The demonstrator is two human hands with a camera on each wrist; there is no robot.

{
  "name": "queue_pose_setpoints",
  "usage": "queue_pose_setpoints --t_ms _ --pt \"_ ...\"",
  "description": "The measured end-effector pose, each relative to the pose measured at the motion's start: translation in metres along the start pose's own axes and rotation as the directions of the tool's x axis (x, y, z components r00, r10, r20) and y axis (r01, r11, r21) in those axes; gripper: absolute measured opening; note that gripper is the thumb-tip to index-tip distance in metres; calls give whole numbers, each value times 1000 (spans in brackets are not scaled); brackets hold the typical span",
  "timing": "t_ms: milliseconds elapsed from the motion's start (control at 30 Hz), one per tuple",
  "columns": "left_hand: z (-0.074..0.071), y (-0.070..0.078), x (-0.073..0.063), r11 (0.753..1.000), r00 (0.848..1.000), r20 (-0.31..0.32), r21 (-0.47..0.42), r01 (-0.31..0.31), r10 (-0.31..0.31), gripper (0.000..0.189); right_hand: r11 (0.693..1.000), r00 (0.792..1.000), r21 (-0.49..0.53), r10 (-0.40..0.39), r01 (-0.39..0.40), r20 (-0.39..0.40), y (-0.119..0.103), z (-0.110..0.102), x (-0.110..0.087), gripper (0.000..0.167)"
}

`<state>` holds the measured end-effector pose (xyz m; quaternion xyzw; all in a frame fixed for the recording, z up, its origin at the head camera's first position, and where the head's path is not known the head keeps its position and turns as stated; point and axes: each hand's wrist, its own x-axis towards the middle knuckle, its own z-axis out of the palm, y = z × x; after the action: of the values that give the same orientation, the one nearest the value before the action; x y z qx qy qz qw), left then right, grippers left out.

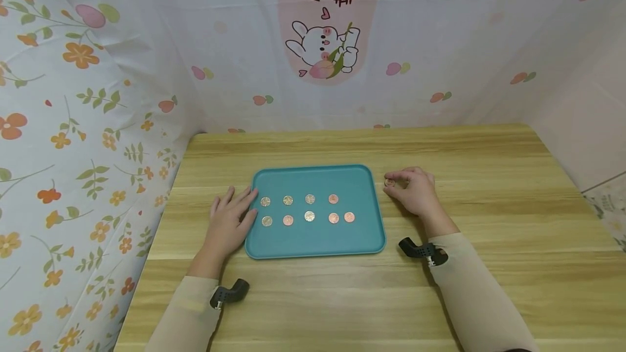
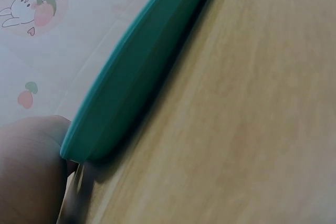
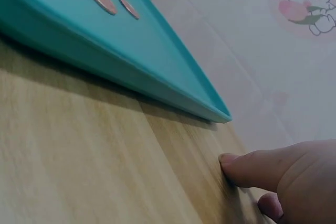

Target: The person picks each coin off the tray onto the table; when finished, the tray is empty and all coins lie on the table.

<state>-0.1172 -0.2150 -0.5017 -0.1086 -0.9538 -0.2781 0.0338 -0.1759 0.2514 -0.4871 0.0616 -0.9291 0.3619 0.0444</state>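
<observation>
A shallow teal tray lies on the table with two rows of small coins on it, some gold-coloured and some copper-coloured, such as the copper one at the right end of the front row. Over the tray's left rim my left hand rests with its fingers spread, fingertips at the rim. My right hand is just off the tray's right side, low at the tabletop. Its thumb and index finger pinch a coin; the right wrist view hides this coin behind the thumb.
The wooden table extends around the tray. Behind it and on the left hangs a printed white cloth with fruit and flower patterns. A black camera mount sits on each wrist, the right one near the tray's front right corner.
</observation>
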Motion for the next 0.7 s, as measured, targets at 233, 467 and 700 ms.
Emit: queue_pose_setpoints --t_ms 233,467,700 --pt "0 0 0 1000 1000 4 1 1 -1 51 1000 999 -17 -10 10 -33 0 3 0 28" --pt "-1 -1 -1 1000 1000 4 3 -1 1 51 1000 998 -13 -15 15 -56 0 6 -1 27" --pt "-1 0 0 1000 1000 7 10 -6 6 51 997 985 -54 -69 61 -159 4 18 -5 28"
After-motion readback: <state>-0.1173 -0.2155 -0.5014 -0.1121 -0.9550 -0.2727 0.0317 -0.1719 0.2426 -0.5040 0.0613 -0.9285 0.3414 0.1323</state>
